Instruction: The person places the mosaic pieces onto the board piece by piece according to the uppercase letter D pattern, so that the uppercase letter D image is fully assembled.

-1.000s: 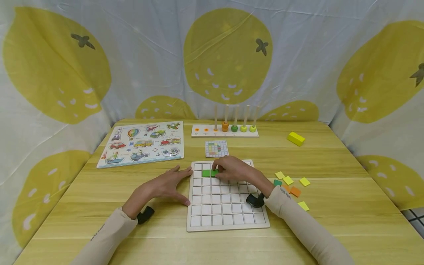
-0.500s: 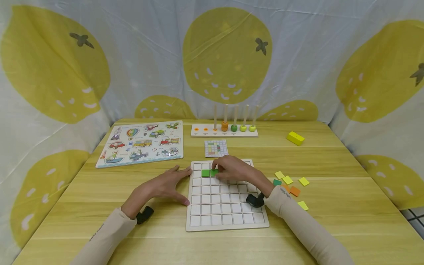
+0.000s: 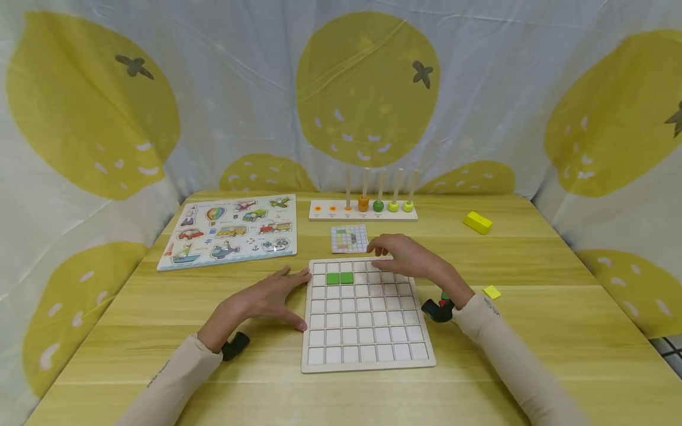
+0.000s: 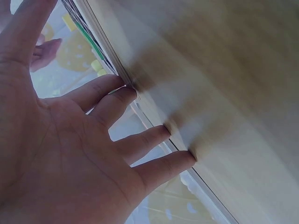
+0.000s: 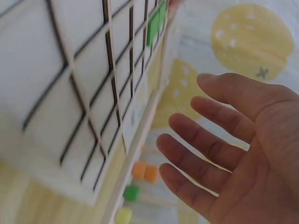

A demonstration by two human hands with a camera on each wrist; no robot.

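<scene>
A white grid board (image 3: 341,337) with raised square cells lies on the wooden table. Two green square tiles (image 3: 339,278) sit side by side in its second row, near the left. My left hand (image 3: 263,300) rests at the board's left edge, thumb and fingertips against it; in the left wrist view its fingers (image 4: 145,140) are spread on the tabletop. Over the board's far right part hovers my right hand (image 3: 407,256), with nothing in it. The right wrist view shows its fingers (image 5: 205,144) loosely extended above the grid.
Behind the board lies a small pattern card (image 3: 348,239), then a peg stand (image 3: 364,211) with coloured beads. A vehicle puzzle (image 3: 229,232) is at the back left, a yellow block (image 3: 478,223) at the back right. The right sleeve hides most loose tiles; one yellow tile (image 3: 492,291) shows.
My right hand has let go of the second green tile and moved right, uncovering both green tiles. Its forearm now covers most loose tiles. The left hand has stayed at the board's edge.
</scene>
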